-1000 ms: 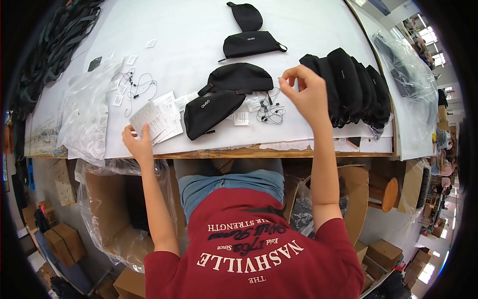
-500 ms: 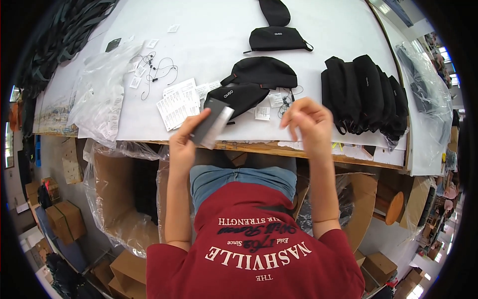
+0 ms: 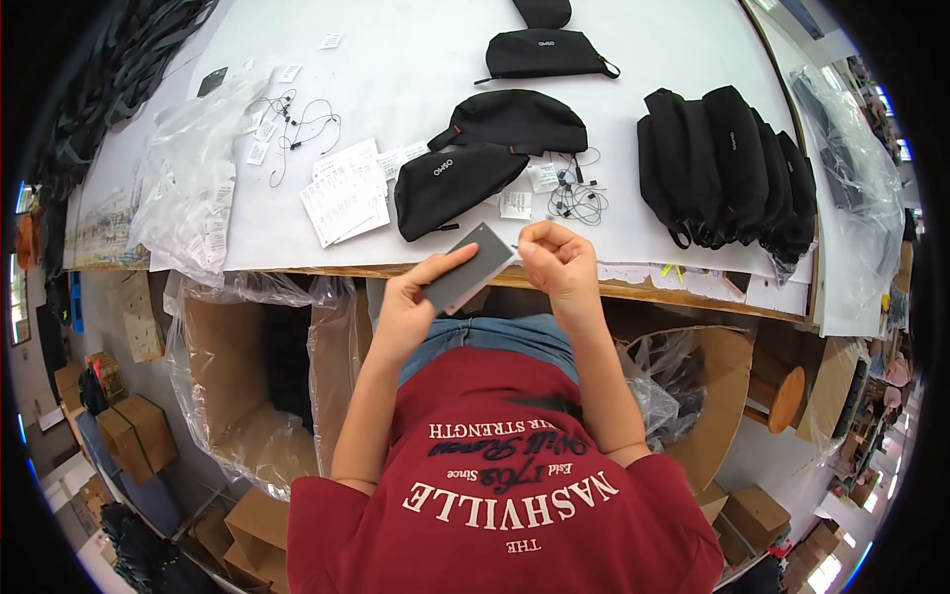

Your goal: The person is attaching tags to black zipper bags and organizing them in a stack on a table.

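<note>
My left hand is closed on a dark grey hang tag, held tilted in front of the table's near edge. A paler card edge shows beneath the tag. Close to the tag's upper corner, my right hand is pinched, with a tiny dark bit at its fingertips that I cannot make out. Just beyond my hands lies a black zip pouch, and a second black pouch rests behind it. To their right are a tangle of black tag strings and small white labels.
Several black pouches stand packed together at right; another pouch lies farther back. Paper sheets, more strings and a clear plastic bag are at left. Plastic-lined cardboard boxes sit below the wooden table edge.
My left hand has brought the hang tag right and closer to my body. My right hand has come down and left to the tag, its fingers now pinched.
</note>
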Motion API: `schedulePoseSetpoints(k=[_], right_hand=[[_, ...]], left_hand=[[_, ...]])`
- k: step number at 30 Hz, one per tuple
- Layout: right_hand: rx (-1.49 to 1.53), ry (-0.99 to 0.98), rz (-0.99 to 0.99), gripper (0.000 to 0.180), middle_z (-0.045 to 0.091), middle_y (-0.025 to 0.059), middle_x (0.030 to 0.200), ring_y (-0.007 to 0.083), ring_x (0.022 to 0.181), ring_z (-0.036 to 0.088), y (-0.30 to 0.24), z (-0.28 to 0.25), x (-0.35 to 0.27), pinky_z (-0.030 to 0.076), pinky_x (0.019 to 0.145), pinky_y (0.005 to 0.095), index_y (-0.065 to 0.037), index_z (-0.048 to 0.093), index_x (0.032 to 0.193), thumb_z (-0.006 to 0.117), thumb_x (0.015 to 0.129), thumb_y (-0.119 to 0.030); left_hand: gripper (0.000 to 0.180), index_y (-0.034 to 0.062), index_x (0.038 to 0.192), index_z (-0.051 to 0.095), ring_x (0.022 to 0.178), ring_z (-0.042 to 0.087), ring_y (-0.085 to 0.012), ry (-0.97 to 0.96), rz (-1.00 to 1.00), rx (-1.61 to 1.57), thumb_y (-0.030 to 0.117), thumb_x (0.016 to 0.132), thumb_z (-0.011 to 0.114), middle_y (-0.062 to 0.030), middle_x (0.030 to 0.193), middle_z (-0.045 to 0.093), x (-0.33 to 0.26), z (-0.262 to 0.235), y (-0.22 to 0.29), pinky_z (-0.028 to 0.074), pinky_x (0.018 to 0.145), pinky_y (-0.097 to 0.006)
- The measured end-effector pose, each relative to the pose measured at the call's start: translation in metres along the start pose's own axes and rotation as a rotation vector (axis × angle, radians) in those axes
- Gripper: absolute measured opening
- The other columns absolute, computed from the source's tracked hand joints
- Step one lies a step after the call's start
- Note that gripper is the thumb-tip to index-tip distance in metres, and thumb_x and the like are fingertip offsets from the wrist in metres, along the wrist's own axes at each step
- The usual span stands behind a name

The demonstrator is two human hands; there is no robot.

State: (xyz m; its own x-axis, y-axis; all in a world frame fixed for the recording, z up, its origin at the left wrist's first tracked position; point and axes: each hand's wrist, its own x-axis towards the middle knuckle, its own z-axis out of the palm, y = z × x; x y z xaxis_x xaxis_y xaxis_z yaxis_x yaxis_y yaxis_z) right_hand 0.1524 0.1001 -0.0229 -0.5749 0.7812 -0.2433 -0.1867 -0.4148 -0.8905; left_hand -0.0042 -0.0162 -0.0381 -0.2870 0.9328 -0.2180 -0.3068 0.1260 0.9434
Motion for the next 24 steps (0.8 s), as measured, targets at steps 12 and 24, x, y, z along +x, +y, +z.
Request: schedulePoseSetpoints(k=[12,24], right_hand=[[-0.52,0.095,-0.285,0.006,0.045,-0.0074,0.056,-0.0007,0.051,0.037,-0.002,0.008,-0.007,0.026,0.047,0.0168,-0.002,0.061,0.08,0.067,0.079,-0.003],[-0.624,0.089,-0.398,0.008,0.048,-0.0051,0.055,0.0001,0.05,0.041,-0.003,0.012,-0.008,0.03,0.045,0.0167,-0.002,0.062,0.082,0.069,0.078,-0.002]], left_hand=[[0.034,0.0015,0.12,0.062,0.091,0.061,-0.0108,0.179,0.192,0.242,0.001,0.086,0.061,-0.0089,0.107,0.067,-0.01,0.035,0.021,0.047,0.082,-0.022],[0.031,0.0024,0.112,0.066,0.089,0.064,-0.0141,0.199,0.371,0.532,-0.004,0.083,0.062,-0.0104,0.102,0.069,-0.01,0.035,0.021,0.048,0.079,-0.023]])
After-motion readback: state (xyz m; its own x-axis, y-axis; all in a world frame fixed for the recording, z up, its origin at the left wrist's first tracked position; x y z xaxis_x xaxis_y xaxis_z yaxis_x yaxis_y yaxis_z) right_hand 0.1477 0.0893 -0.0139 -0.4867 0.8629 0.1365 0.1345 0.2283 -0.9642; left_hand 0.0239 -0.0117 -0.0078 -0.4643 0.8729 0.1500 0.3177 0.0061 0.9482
